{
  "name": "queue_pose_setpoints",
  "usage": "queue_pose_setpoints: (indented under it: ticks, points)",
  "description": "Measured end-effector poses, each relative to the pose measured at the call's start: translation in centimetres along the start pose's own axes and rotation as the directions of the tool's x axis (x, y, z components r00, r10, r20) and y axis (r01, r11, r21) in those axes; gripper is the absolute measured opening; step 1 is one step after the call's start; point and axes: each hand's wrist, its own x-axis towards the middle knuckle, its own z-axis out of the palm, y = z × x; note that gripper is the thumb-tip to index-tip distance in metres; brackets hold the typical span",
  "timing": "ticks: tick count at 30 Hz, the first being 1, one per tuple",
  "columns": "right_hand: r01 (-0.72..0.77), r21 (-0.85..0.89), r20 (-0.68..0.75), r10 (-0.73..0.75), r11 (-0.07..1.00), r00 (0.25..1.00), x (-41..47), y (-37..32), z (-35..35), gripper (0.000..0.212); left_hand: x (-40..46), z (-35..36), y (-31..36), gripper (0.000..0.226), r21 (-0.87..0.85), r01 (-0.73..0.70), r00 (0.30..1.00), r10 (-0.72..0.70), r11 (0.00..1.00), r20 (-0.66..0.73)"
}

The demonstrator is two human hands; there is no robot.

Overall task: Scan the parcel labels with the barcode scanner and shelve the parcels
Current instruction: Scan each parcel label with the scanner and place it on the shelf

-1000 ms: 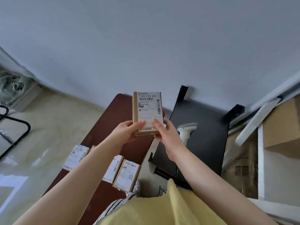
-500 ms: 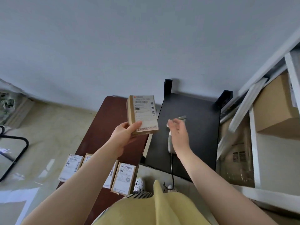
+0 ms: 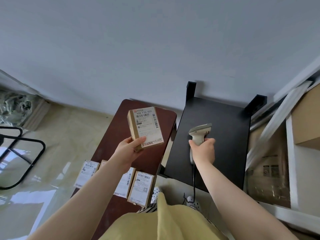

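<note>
The left forearm point(image 3: 97, 184) hides parts of two table parcels point(image 3: 124, 182).

A parcel-sorting room: labelled parcels point(image 3: 142, 187), white shelving point(image 3: 290, 163), barcode scanner point(image 3: 199, 134).

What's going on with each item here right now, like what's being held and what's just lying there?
held parcel: lifted, label facing up, gripped by left hand
barcode scanner: gripped by right hand, above the black table
parcels on brown table: lying flat, labels up, untouched
</note>
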Motion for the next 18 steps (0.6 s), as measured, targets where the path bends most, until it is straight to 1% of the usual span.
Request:
queue_pose_setpoints:
  ticks: [3, 5, 6, 8, 10, 12, 14, 16, 18]
  points:
    - [-0.021, 0.158, 0.046, 0.014, 0.987, 0.999, -0.4, -0.4, -1.0, 0.042, 0.2, -0.1, 0.0, 0.04, 0.009, -0.008, 1.0, 0.008, 1.0, 0.002]
    - [-0.033, 0.327, 0.128, -0.009, 0.945, 0.992, -1.0, -1.1, -2.1, 0.036, 0.3, 0.2, -0.1, 0.039, 0.017, -0.01, 1.0, 0.01, 1.0, 0.002]
    - [-0.056, 0.408, 0.193, -0.026, 0.911, 0.981, -1.4, -1.8, -2.8, 0.032, 0.4, 0.3, -0.2, 0.039, 0.022, -0.008, 1.0, 0.008, 1.0, 0.003]
    - [-0.122, 0.536, 0.358, -0.094, 0.836, 0.929, -2.5, -3.3, -4.3, 0.024, 0.7, 0.8, -0.4, 0.04, 0.026, -0.005, 1.0, 0.005, 1.0, 0.009]
    - [-0.211, 0.62, 0.518, -0.192, 0.756, 0.833, -3.8, -4.7, -5.6, 0.023, 0.9, 1.4, -0.7, 0.043, 0.029, -0.002, 1.0, 0.002, 1.0, 0.015]
    - [-0.328, 0.628, 0.642, -0.232, 0.706, 0.73, -5.1, -5.8, -6.3, 0.029, 1.0, 2.1, -0.9, 0.046, 0.039, -0.007, 1.0, 0.007, 0.999, 0.017]
    - [-0.421, 0.604, 0.711, -0.219, 0.677, 0.668, -6.0, -6.4, -6.3, 0.035, 1.0, 3.0, -1.1, 0.046, 0.054, -0.016, 1.0, 0.016, 0.998, 0.014]
    - [-0.461, 0.586, 0.737, -0.203, 0.666, 0.644, -6.5, -6.6, -6.3, 0.038, 0.9, 3.7, -1.1, 0.043, 0.065, -0.024, 1.0, 0.023, 0.998, 0.017]
    - [-0.472, 0.584, 0.742, -0.199, 0.66, 0.64, -6.6, -6.5, -6.3, 0.04, 0.9, 4.1, -1.3, 0.044, 0.076, -0.025, 0.999, 0.023, 0.997, 0.027]
